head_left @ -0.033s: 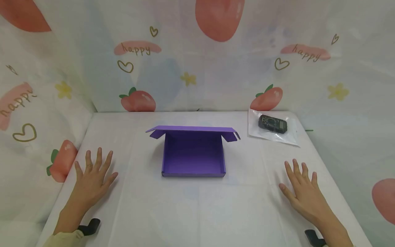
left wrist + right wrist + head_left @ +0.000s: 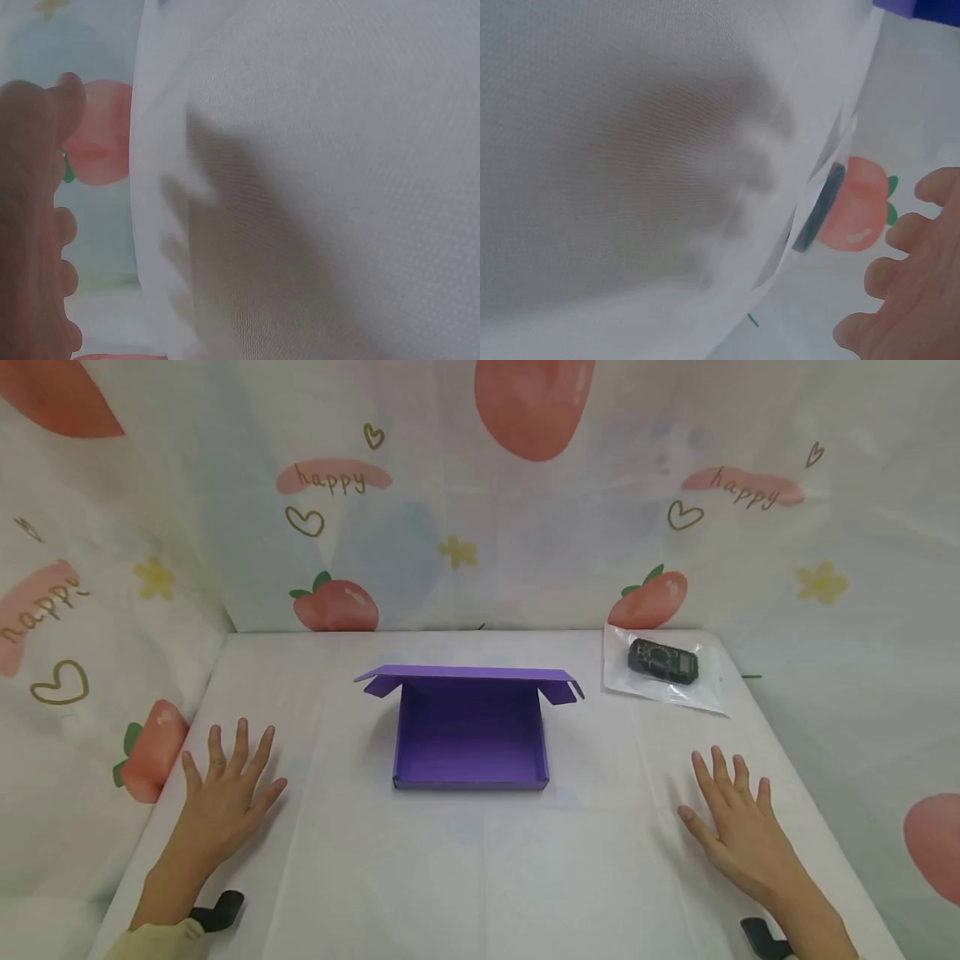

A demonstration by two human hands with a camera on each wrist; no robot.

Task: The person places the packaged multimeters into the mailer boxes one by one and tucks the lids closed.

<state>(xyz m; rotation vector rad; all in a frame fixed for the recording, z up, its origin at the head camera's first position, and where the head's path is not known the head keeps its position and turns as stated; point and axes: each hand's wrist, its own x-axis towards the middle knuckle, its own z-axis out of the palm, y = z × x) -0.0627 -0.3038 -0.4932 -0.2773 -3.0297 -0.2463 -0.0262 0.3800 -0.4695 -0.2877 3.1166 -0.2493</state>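
A purple cardboard box [image 2: 470, 739] stands in the middle of the white table [image 2: 480, 877], its lid open and tilted back. A black multimeter [image 2: 663, 660] lies in a clear plastic bag [image 2: 663, 680] at the back right. My left hand [image 2: 222, 789] lies flat on the table left of the box, fingers spread, holding nothing. My right hand [image 2: 738, 831] lies flat to the box's right in the same way. The left wrist view catches the left hand [image 2: 34, 225] from the side over the cloth. In the right wrist view, the right hand [image 2: 911, 285] and the multimeter [image 2: 819, 208] appear.
Cloth walls printed with strawberries and hearts close in the table at the back [image 2: 480, 510], left and right. The table's edges meet these walls. A black wrist strap [image 2: 217, 910] shows at each forearm.
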